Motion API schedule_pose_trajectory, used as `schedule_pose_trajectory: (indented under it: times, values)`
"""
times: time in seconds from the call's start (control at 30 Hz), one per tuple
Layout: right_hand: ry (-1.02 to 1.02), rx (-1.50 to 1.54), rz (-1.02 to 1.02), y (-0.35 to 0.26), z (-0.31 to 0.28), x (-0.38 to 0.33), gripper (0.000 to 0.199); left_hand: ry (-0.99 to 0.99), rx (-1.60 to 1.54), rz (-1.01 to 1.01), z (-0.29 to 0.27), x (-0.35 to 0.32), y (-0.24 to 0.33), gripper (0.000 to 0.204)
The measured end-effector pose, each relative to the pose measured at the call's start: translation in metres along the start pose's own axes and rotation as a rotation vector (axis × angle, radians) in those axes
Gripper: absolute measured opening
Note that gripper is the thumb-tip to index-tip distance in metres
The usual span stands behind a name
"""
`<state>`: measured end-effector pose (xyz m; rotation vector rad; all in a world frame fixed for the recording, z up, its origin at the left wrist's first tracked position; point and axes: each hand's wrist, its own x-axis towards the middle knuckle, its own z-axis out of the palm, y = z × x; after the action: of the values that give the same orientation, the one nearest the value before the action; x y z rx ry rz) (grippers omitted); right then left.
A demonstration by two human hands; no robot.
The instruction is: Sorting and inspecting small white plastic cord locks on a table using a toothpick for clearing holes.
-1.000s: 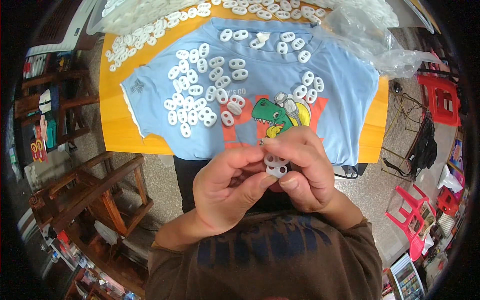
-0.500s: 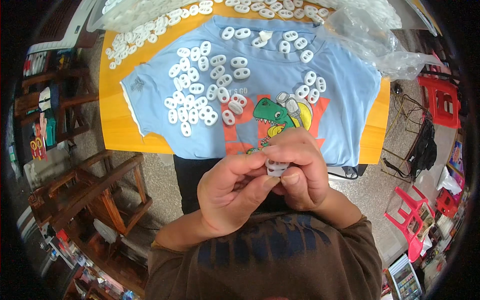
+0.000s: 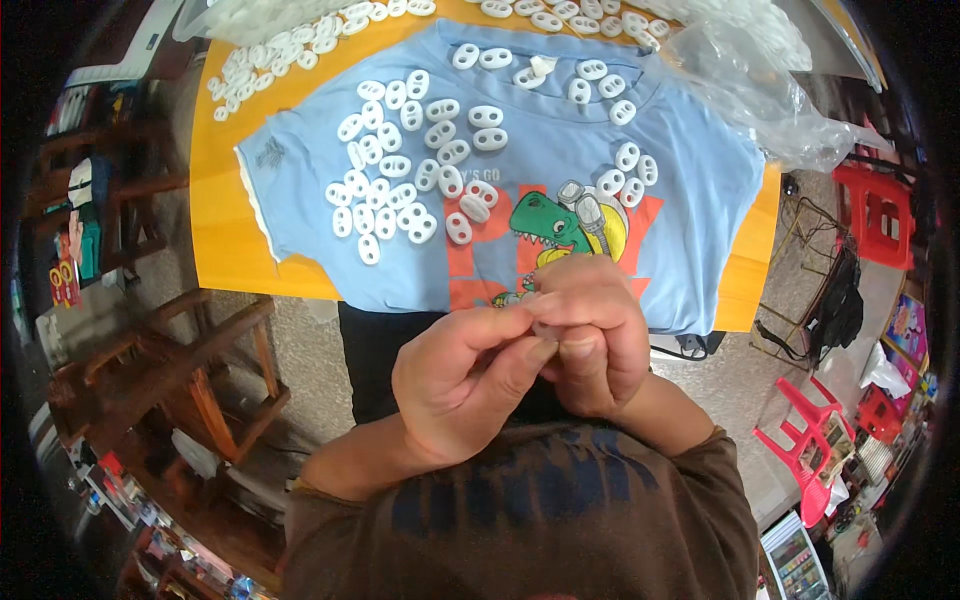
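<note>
Close in front of my chest, my left hand [image 3: 455,380] and my right hand [image 3: 600,335] meet at the fingertips. Both pinch a small white plastic piece [image 3: 545,330], mostly covered by thumbs and forefingers. Beyond them a light blue T-shirt [image 3: 310,200] with a green dinosaur print lies spread over the table. Scattered on it are several white oval two-hole plastic pieces [image 3: 489,139], thickest on the left half. A smaller cluster of the same ovals [image 3: 611,182] sits right of the dinosaur's head.
More white pieces cover the far edge of the yellow table [image 3: 222,240], beside a translucent container [image 3: 262,18]. A crumpled clear plastic bag [image 3: 735,95] overlaps the shirt at the far right. Wooden furniture [image 3: 205,400] stands left, red plastic stools [image 3: 875,215] right.
My fingertips have closed further around the white piece, which showed its holes before and is now mostly hidden. The view has shifted slightly.
</note>
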<state>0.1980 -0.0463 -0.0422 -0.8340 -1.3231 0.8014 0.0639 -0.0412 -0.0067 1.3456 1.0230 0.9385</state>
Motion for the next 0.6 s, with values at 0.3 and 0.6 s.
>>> schedule_pose_trajectory:
  times: [0.3, 0.6]
  values:
    - [-0.066, 0.007, 0.010, -0.009, -0.004, 0.007, 0.030, -0.058, 0.033, 0.079, -0.009, 0.004, 0.008, 0.027]
    - [-0.058, 0.086, 0.046, -0.015, -0.001, 0.003, 0.032, -0.038, 0.041, 0.176, -0.013, -0.001, 0.006, 0.030]
